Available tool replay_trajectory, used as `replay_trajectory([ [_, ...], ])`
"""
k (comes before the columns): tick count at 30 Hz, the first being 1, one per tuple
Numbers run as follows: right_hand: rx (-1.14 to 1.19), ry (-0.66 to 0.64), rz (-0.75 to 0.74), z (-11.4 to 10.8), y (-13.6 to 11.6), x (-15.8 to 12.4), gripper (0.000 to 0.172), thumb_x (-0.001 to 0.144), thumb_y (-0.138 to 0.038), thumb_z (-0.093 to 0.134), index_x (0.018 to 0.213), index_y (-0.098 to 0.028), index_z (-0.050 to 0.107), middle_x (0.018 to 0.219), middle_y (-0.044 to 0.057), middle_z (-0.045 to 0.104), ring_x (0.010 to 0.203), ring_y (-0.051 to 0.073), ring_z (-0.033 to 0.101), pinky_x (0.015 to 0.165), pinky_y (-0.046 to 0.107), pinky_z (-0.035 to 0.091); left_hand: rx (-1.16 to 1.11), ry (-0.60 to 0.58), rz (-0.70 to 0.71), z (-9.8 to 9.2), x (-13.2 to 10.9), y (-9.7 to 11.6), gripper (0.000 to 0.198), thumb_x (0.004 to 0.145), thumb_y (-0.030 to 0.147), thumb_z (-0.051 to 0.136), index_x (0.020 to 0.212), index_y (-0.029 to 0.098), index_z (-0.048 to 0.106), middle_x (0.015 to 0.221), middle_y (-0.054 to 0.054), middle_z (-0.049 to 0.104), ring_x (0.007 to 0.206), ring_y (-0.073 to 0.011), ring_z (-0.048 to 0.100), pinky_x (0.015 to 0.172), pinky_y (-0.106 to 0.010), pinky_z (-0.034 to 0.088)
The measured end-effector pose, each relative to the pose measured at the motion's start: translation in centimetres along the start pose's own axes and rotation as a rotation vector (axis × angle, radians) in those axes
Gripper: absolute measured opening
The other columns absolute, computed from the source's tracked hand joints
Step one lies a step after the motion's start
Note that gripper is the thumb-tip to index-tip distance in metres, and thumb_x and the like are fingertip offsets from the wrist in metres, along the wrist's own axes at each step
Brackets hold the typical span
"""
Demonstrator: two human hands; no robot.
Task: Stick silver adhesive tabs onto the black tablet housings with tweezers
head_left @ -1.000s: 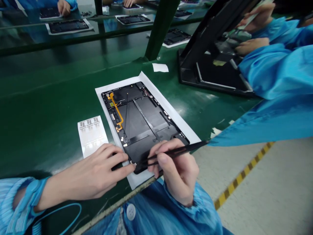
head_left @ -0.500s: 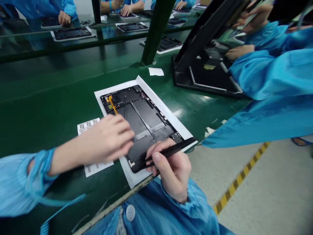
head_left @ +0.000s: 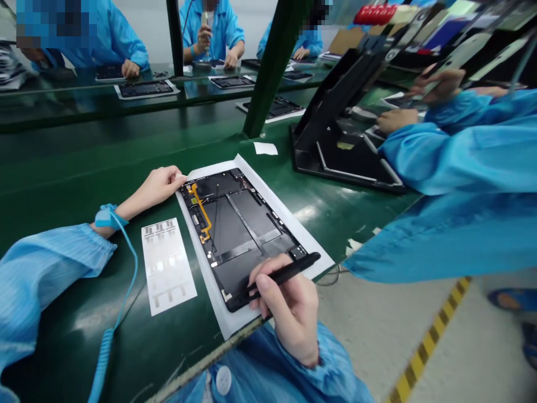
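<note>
head | right hand (head_left: pixel 289 316): black tweezers (head_left: pixel 285 274), matte tablet (head_left: pixel 239 224) | left hand (head_left: pixel 155 187): paper sheet (head_left: pixel 272 198)

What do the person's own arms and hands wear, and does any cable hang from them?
The arms wear loose light-blue sleeves with gathered cuffs. The left hand and right hand are bare, without gloves. The left wrist has a blue anti-static wrist strap with a blue coiled cord.

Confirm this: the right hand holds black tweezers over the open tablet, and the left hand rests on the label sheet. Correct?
No: the left hand lies apart from the label sheet, at the corner of the white backing sheet, as the head view shows. The right hand does hold black tweezers over the open tablet.
</note>
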State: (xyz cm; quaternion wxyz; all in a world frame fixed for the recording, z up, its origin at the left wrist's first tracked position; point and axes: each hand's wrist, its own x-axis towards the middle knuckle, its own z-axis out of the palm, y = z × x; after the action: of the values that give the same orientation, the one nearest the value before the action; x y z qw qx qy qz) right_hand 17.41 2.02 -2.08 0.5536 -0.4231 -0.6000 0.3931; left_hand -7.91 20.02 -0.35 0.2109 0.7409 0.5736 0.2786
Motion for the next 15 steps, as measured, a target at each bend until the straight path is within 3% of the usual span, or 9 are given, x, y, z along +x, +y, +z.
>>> replay_trajectory([
  [6, 0.019, 0.036, 0.048, 0.2, -0.1, -0.5, 0.020, 0.095, -0.032, 0.056, 0.080, -0.018, 0.060, 0.067, -0.002, 0.056, 0.039, 0.007, 0.050, 0.033, 0.018, 0.036, -0.283, 0.105, -0.014, 0.4, -0.6, 1.2, 0.023, 0.086, 0.039, 0.044, 0.075, 0.019, 0.042, 0.061, 0.005, 0.042, 0.053, -0.0099, 0.037, 0.052, -0.022, 0.031],
  [10, 0.101, 0.107, 0.052, 0.4, -0.1, -0.8, 0.018, 0.093, -0.032, 0.059, 0.081, -0.019, 0.060, 0.068, -0.001, 0.057, 0.040, 0.007, 0.051, 0.032, 0.017, 0.036, -0.416, 0.098, -0.014, 0.2, -0.5, 1.8, 0.026, 0.080, 0.038, 0.055, 0.078, 0.021, 0.037, 0.057, 0.007, 0.039, 0.046, -0.0077, 0.035, 0.045, -0.019, 0.030],
  [12, 0.173, 0.128, 0.001, 0.4, 0.1, -0.8, 0.017, 0.093, -0.032, 0.058, 0.082, -0.020, 0.061, 0.069, -0.001, 0.058, 0.041, 0.008, 0.053, 0.031, 0.016, 0.038, -0.446, 0.140, -0.024, -0.7, 0.0, 1.3, 0.026, 0.080, 0.035, 0.058, 0.079, 0.020, 0.037, 0.057, 0.008, 0.038, 0.044, -0.0069, 0.035, 0.043, -0.018, 0.030],
  [15, 0.252, 0.158, -0.024, 0.3, 0.3, -0.8, 0.016, 0.094, -0.032, 0.058, 0.082, -0.020, 0.060, 0.067, -0.001, 0.057, 0.042, 0.009, 0.053, 0.030, 0.016, 0.038, -0.448, 0.265, -0.061, -3.1, 1.1, -1.1, 0.021, 0.088, 0.034, 0.057, 0.086, 0.017, 0.045, 0.065, 0.006, 0.043, 0.050, -0.0069, 0.042, 0.045, -0.018, 0.036],
])
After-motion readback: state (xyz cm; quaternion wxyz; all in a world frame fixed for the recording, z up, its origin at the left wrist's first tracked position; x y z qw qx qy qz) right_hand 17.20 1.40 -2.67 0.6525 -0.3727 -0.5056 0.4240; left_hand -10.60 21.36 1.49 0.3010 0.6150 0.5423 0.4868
